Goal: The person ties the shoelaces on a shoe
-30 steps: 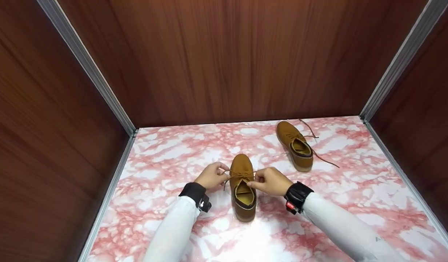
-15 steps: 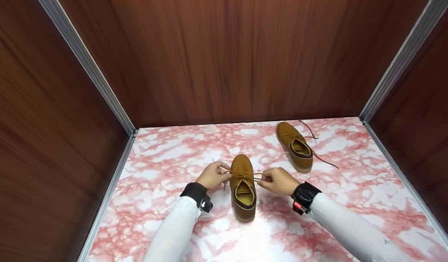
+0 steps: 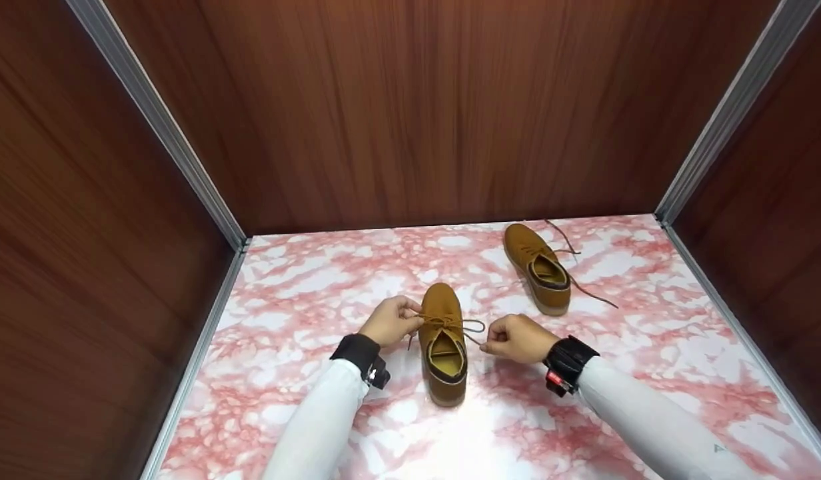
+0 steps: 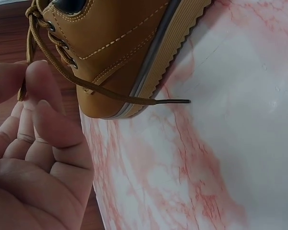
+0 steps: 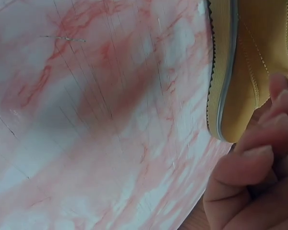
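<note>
A tan leather shoe point(image 3: 442, 300) stands mid-table, toe away from me, its brown laces crossed in a knot over the tongue. At its left side my left hand point(image 3: 390, 323) pinches a loop of shoelace point(image 4: 23, 91) between thumb and forefinger. A loose lace end point(image 4: 173, 101) hangs across the shoe's side in the left wrist view. To the right, my right hand point(image 3: 519, 339) pinches the other lace end by its fingertips, drawn out from the knot. Beside it a lace loop point(image 3: 476, 326) sticks out freely. In the right wrist view the fingertips point(image 5: 281, 84) meet near the shoe, the lace hidden.
A second tan shoe point(image 3: 536, 267) stands at the back right, its untied laces point(image 3: 594, 296) trailing on the table. The pink-and-white marbled tabletop point(image 3: 304, 280) is bounded by brown wood-grain panels point(image 3: 417, 120) with grey metal edging point(image 3: 190, 167).
My right hand has moved right, away from the shoe, and let go of the right loop; it now holds only the lace end, lower down. The left hand has barely moved.
</note>
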`<state>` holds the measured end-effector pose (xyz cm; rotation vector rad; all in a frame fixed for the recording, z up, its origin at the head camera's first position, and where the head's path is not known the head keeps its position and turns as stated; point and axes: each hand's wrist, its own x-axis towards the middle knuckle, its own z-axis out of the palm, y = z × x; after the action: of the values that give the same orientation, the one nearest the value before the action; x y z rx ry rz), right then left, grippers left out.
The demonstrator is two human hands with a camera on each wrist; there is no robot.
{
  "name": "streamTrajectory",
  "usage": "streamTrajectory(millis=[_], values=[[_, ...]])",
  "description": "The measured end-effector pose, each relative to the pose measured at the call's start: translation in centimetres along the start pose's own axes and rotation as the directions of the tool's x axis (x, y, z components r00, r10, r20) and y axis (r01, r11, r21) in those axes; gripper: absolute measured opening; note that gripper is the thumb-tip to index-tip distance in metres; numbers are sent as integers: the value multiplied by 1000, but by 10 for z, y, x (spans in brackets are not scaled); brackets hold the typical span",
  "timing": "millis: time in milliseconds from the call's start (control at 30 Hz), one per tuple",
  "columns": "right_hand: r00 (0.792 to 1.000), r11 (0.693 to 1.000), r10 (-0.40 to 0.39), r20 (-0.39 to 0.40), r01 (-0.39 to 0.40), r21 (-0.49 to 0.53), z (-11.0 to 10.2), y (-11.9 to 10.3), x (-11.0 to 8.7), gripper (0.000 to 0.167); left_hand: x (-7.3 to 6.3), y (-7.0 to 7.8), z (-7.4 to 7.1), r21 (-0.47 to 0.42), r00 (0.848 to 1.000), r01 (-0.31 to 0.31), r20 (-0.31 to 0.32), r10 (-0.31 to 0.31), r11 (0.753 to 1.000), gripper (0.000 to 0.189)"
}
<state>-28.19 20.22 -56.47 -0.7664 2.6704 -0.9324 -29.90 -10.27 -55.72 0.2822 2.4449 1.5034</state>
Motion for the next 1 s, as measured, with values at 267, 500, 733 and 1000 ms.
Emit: streamTrajectory(millis=[267,500,733,1000], values=[[980,980,194,-30,-193,39,0,1,12,37,-1,0,-1,-8,997,55,62,-55,998,21],[983,980,181,22,-182,79,5,3,19,41,-3,1,-4,32,993,55,106,-58,998,16],[990,982,139,20,-141,125,6,-1,22,38,-3,4,-5,140,995,-4,100,-10,990,22],[995,992,94,-30,-91,90,-1,-6,24,43,-3,6,-5,174,995,9,93,-25,985,26]])
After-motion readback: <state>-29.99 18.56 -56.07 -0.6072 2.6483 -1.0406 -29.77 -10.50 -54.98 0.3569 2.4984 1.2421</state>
